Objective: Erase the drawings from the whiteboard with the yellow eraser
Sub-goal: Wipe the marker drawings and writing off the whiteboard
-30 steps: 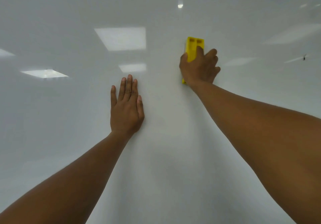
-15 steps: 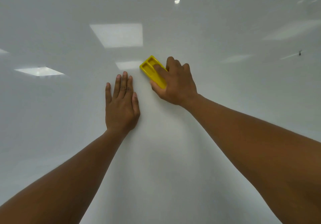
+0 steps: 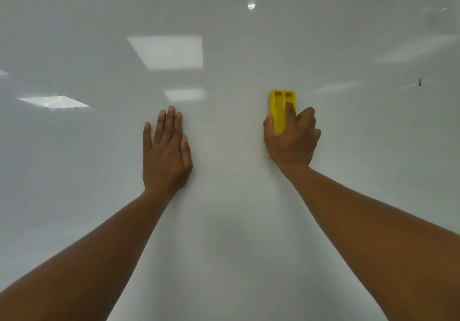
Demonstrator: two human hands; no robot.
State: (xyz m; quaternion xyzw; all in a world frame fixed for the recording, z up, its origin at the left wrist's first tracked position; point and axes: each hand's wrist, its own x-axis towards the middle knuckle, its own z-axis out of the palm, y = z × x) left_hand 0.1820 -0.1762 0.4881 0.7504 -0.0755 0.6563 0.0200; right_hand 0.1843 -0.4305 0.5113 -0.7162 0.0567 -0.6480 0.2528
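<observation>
The glossy whiteboard point(image 3: 229, 233) fills the whole view. My right hand point(image 3: 291, 141) presses the yellow eraser point(image 3: 280, 106) flat against the board, right of centre; the eraser stands upright and its lower half is hidden under my fingers and palm. My left hand point(image 3: 165, 151) lies flat on the board left of centre, fingers together and pointing up, holding nothing. A small dark mark point(image 3: 420, 82) with a faint streak shows at the far right of the board. The board between and around my hands looks white.
Reflections of ceiling light panels point(image 3: 166, 52) show on the upper left of the board, and a small bright spot point(image 3: 251, 5) near the top. Both of my forearms reach in from the bottom corners.
My right hand swept the eraser left toward my left hand, tilting it, then back to the right and upright. My left hand stayed flat in the same spot.
</observation>
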